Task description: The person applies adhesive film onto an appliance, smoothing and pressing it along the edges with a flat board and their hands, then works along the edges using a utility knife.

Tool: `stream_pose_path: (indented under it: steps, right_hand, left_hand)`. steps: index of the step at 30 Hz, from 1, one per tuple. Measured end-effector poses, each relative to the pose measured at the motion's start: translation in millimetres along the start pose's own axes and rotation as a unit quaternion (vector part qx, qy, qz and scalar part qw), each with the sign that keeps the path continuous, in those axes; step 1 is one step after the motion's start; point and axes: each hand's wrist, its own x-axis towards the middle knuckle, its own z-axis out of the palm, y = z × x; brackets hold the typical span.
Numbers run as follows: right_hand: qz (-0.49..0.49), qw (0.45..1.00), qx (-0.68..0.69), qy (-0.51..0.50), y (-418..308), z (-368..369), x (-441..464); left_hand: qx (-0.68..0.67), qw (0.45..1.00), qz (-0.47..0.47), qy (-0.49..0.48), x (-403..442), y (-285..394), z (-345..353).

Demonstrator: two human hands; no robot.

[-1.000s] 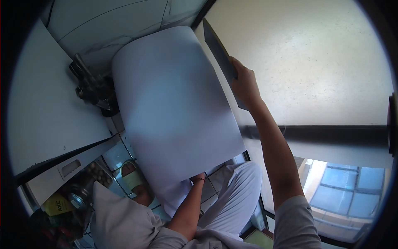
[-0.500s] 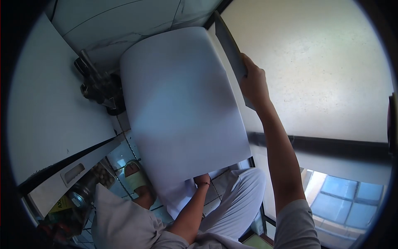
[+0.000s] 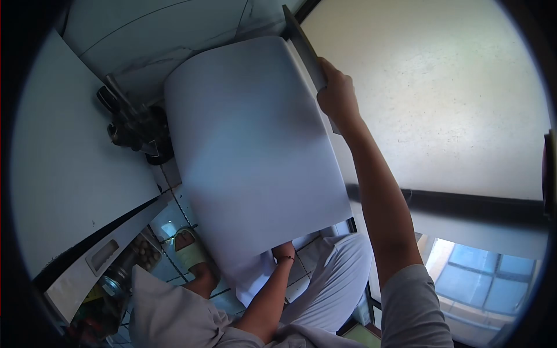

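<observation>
A large, smooth white sheet-like piece [image 3: 255,139] fills the middle of the view, rounded at its far end and curling at its lower left. My right hand [image 3: 339,95] is closed around a long, flat grey board [image 3: 306,49] alongside the white piece's right edge. The thumb side of this hand lies over the board's edge. Down at the white piece's near edge is my left hand [image 3: 283,250], a thin dark band at its wrist. Its fingers are hidden behind that edge, so its grip does not show.
A dark upright appliance with a clear tube [image 3: 139,124] stands at the left by the marble-look wall. An open drawer [image 3: 104,258] holds jars and other items. Below are floor tiles and my slippered foot [image 3: 188,249]. A pale window panel [image 3: 429,104] rises on the right.
My right hand and the grey board have shifted left and slightly up, closer to the white piece's edge. My left hand stays in place.
</observation>
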Motion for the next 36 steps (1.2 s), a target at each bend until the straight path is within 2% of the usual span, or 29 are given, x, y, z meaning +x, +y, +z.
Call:
stream_pose_path:
  steps: [2, 4, 7, 8, 11, 13, 15, 17, 19, 20, 21, 23, 24, 27, 30, 33, 36]
  right_hand:
    - [0.012, 1.000, -0.004, -0.005, 9, 2, -7]
    - [0.018, 1.000, -0.019, -0.010, 7, -5, -12]
    - [-0.006, 1.000, -0.021, -0.016, 4, -47, -31]
    - [-0.030, 0.999, -0.016, 0.021, 7, -62, -42]
    - [-0.013, 1.000, -0.009, -0.006, 13, -88, -65]
    - [-0.052, 0.998, -0.035, 0.030, 19, -71, -76]
    - [0.011, 1.000, -0.004, -0.013, 20, -60, -81]
    - [0.014, 0.999, -0.014, -0.026, 19, -62, -84]
    - [-0.051, 0.998, -0.012, 0.020, 21, -71, -85]
    - [-0.013, 0.999, 0.031, -0.012, 10, -81, -86]
    - [-0.023, 1.000, 0.019, -0.004, 15, -73, -87]
    - [-0.042, 0.999, -0.005, 0.018, 34, -47, -89]
    - [-0.034, 0.999, -0.014, -0.012, 35, -40, -86]
    - [-0.035, 0.999, 0.008, -0.008, 42, -33, -81]
    - [-0.015, 1.000, 0.001, -0.006, 39, -22, -83]
    - [0.007, 0.999, -0.041, -0.024, 35, -13, -84]
    - [0.000, 1.000, -0.004, -0.015, 29, -26, -78]
  left_hand:
    - [0.027, 0.998, 0.032, 0.040, 2, -7, 8]
    - [-0.002, 0.992, 0.045, 0.116, 6, -6, 14]
    - [-0.015, 0.975, 0.083, 0.208, 11, -13, 29]
    - [-0.012, 0.966, 0.099, 0.237, 14, -15, 30]
    - [-0.013, 0.993, 0.015, 0.115, 15, -15, 28]
    - [-0.058, 0.989, 0.025, 0.132, 12, -5, 18]
    - [-0.077, 0.987, 0.019, 0.140, 8, 1, 16]
    - [-0.108, 0.990, -0.003, 0.095, 9, 3, 14]
    - [-0.117, 0.991, -0.017, 0.060, 8, 5, 6]
    - [-0.111, 0.993, -0.017, 0.047, 3, 9, -2]
    - [-0.108, 0.993, -0.016, 0.035, 1, 17, -10]
    - [-0.007, 0.995, 0.033, 0.094, 13, -14, 24]
    - [0.046, 0.990, 0.058, 0.119, 16, -27, 36]
    - [-0.003, 0.993, 0.026, 0.116, 2, -6, 17]
    - [0.034, 0.996, 0.016, 0.080, 2, 0, 7]
    - [-0.028, 0.988, 0.041, 0.147, 1, -8, 20]
    - [-0.092, 0.994, -0.011, 0.049, 6, -15, 20]
